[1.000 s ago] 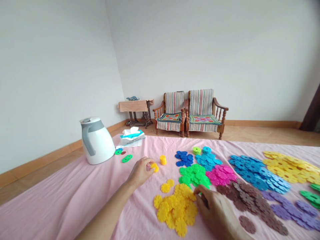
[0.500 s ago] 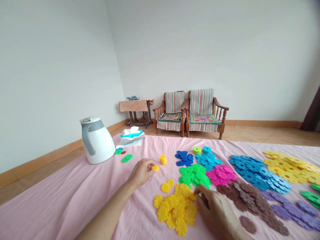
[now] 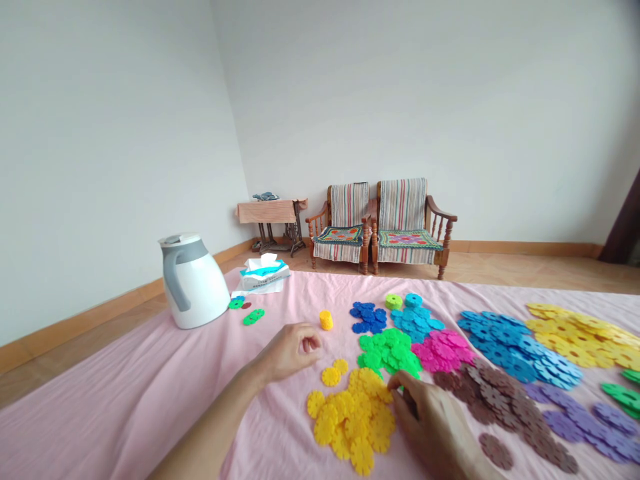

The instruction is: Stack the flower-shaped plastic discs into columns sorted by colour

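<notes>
Curled fingers close the end of my left hand (image 3: 293,348), held over the cloth just below a short stack of yellow discs (image 3: 326,321). Whatever those fingers may hold is hidden. Two loose yellow discs (image 3: 332,374) lie below and right of that hand. My right hand (image 3: 433,417) is bent and closed beside a pile of yellow notched snowflake discs (image 3: 353,417). Its fingertips touch the pile's right edge; any disc between them cannot be made out.
Green (image 3: 390,350), dark blue (image 3: 369,317), pink (image 3: 443,350), brown (image 3: 505,393) and purple discs (image 3: 590,423) spread rightward in heaps. A white thermos jug (image 3: 200,287) and a tissue pack (image 3: 264,273) stand left on the pink cloth (image 3: 115,413). Two wooden chairs (image 3: 405,220) are beyond.
My left hand has shifted slightly right and towards me. The yellow disc seen at its fingertips is no longer visible there. My right hand stays at the yellow pile.
</notes>
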